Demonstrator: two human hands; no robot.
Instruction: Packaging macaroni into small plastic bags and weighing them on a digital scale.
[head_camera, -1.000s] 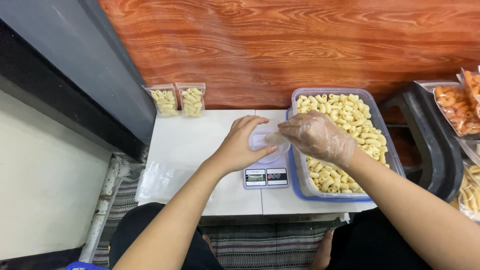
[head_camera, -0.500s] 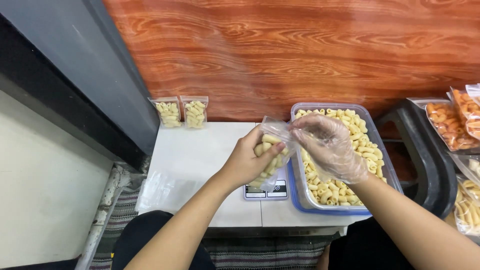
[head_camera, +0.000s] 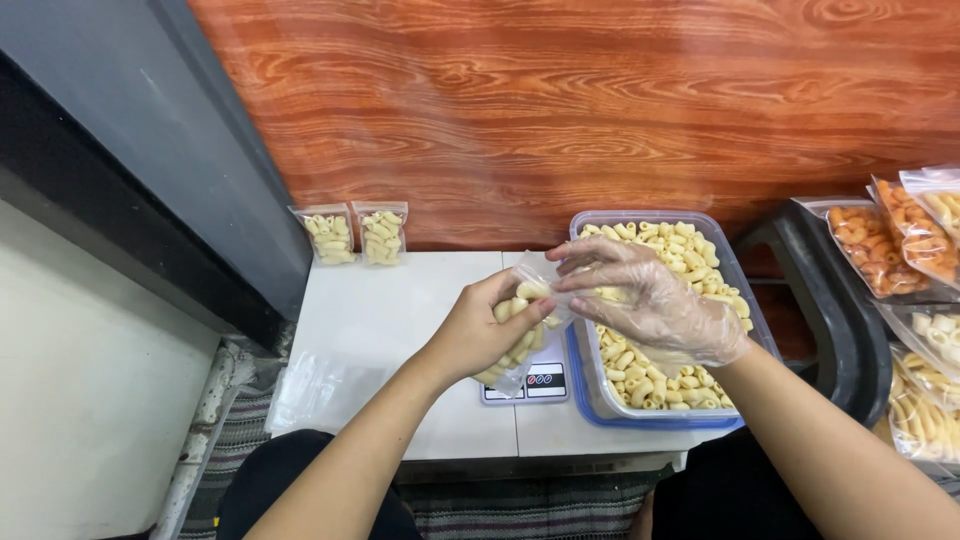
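Clear pasta bag (head_camera: 517, 335) between both hands

The pasta bag (head_camera: 518, 335), lifted off the scale (head_camera: 527, 383), now tilts sideways.

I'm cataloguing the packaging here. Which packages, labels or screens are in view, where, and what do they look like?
Small clear bag of pale macaroni: in the left hand, the gloved right hand at its top.
Two filled clear bags: upright against the wooden wall.
Scale screen panel: white table, under the bag.
Clear tub, blue-edged: macaroni, right of the scale.
Orange snack bags: far right.
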